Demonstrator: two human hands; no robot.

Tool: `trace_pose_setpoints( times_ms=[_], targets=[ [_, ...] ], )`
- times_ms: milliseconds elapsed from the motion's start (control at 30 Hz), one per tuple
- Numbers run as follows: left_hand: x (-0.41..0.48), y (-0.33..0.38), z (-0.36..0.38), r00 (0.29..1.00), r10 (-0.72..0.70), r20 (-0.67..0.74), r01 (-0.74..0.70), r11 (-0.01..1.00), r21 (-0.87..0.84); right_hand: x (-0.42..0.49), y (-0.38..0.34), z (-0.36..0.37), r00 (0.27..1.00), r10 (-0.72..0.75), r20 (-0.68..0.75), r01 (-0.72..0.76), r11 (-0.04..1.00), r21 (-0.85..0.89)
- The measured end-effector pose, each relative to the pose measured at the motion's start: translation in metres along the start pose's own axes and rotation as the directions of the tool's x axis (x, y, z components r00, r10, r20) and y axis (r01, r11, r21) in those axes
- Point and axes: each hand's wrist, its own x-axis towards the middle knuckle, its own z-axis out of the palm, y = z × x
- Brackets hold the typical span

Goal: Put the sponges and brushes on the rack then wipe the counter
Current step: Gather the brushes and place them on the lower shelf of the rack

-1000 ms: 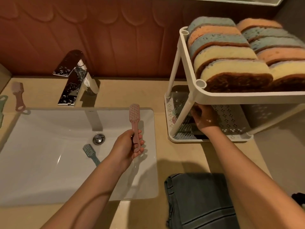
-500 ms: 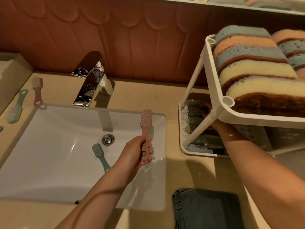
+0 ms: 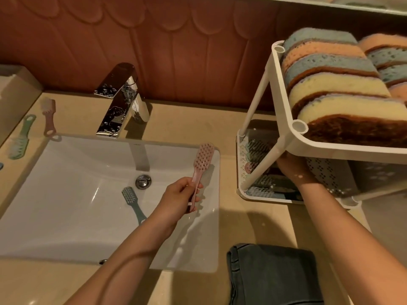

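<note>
Little has shifted in the last half second: the left hand (image 3: 178,198) still grips the pink brush (image 3: 203,159) by its handle above the right side of the sink (image 3: 66,216), and the brush now leans a touch more to the right. Its long axis runs near to far, with the bristle head at the far end and the bristles facing up.

The right hand (image 3: 290,166) reaches into the lower tier of the rack (image 3: 285,89). Its fingers are hidden, so its grip cannot be told.

One blue-grey brush (image 3: 130,198) lies in the basin, head far-left. Two more lie on the worktop (image 3: 189,122) at far left, a second pink brush (image 3: 49,115) and a green brush (image 3: 21,139). The brushes on the lower tier are too dim to count.

Five sponges (image 3: 339,89) stand on edge in the upper tier's left row, and the right row is cut off.
</note>
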Motion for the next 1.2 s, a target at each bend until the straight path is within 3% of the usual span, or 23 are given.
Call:
trace_pose_setpoints(
  times_ms=[100, 233, 467, 600, 900, 1033, 1200],
  targets=[
    [-0.006, -0.010, -0.005, 0.996, 0.081, 0.036, -0.086, 0.986, 0.141, -0.036, -0.011, -0.008, 0.995, -0.061, -0.082, 0.069, 0.993, 0.095],
    [-0.016, -0.016, -0.008, 0.986, 0.113, 0.122, -0.132, 0.979, 0.154, -0.101, -0.021, -0.011, 0.998, 0.059, 0.024, -0.063, 0.966, 0.253],
    [-0.025, -0.014, 0.000, 0.921, 0.181, 0.344, -0.282, 0.920, 0.271, -0.168, -0.038, 0.024, 0.976, 0.057, 0.210, -0.159, 0.846, 0.509],
    [-0.026, -0.008, 0.012, 0.864, 0.228, 0.448, -0.407, 0.840, 0.358, -0.174, -0.046, 0.029, 0.985, 0.103, 0.140, -0.170, 0.735, 0.657],
    [-0.021, 0.014, 0.040, 0.819, 0.191, 0.541, -0.481, 0.742, 0.466, -0.167, -0.043, 0.002, 0.984, 0.133, 0.122, -0.178, 0.595, 0.784],
    [-0.015, 0.031, 0.045, 0.871, 0.304, 0.385, -0.480, 0.693, 0.538, -0.157, -0.030, -0.021, 0.982, 0.151, 0.109, -0.182, 0.645, 0.743],
    [-0.016, 0.041, 0.060, 0.877, 0.335, 0.343, -0.466, 0.764, 0.445, -0.146, -0.013, -0.042, 0.972, 0.227, 0.060, -0.217, 0.770, 0.600]
  ],
)
